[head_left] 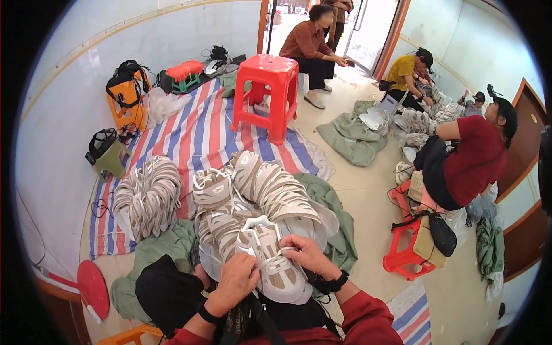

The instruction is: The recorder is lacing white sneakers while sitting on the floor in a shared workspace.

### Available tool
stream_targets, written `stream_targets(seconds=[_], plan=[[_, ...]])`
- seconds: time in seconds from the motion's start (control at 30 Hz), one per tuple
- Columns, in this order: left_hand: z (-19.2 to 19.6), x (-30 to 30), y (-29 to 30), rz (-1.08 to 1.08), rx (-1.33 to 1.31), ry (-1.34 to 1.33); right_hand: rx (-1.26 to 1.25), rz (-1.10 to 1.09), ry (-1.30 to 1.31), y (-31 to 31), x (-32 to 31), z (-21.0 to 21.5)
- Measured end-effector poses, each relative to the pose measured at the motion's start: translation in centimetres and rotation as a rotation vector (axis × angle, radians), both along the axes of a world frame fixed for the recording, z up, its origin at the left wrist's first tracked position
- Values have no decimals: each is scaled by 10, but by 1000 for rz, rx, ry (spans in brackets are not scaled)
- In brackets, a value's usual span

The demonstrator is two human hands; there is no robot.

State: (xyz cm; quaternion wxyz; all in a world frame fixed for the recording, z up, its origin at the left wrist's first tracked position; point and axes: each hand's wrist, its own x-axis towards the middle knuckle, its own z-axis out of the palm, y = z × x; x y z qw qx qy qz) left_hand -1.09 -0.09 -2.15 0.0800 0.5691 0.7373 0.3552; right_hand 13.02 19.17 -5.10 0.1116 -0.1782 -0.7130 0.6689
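Observation:
A beige and white shoe upper [284, 282] lies in front of me over my lap, its toe toward me. White laces [276, 263] run across its front. My right hand [310, 255] pinches a lace at the upper's right side. At the left side my left hand [237, 280] is closed, fingertips together at the lace; the end in them is partly hidden. Just beyond the upper, a stack of similar shoe uppers [276, 187] leans in curved rows. Another bundle of nested uppers [146, 198] rests farther left.
Red, white and blue striped sheeting [190, 132] covers the floor ahead, with a red stool [267, 86] on it. Green cloth [339, 230] lies beside the stack. A co-worker in red [474, 161] sits at right near another red stool [402, 247]. Other people sit farther back.

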Motion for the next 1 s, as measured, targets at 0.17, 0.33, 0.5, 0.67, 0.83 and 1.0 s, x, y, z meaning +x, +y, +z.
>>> stream_targets(seconds=[0.17, 0.33, 0.5, 0.67, 0.83, 1.0], plan=[[-7, -3, 1, 6, 25, 3, 32, -37, -4, 0, -3, -2], [6, 2, 2, 36, 1, -86, 60, -29, -7, -1, 0, -2], [-1, -1, -4, -5, -7, 8, 106, 68, 69, 0, 4, 3], [-9, -1, -8, 29, 25, 2, 74, 46, 70, -2, 7, -2], [-7, -5, -15, 105, -19, 172, 166, 27, 45, -12, 8, 0], [-3, -14, -21, 121, 9, 216, 79, -29, -20, -12, 12, -3]])
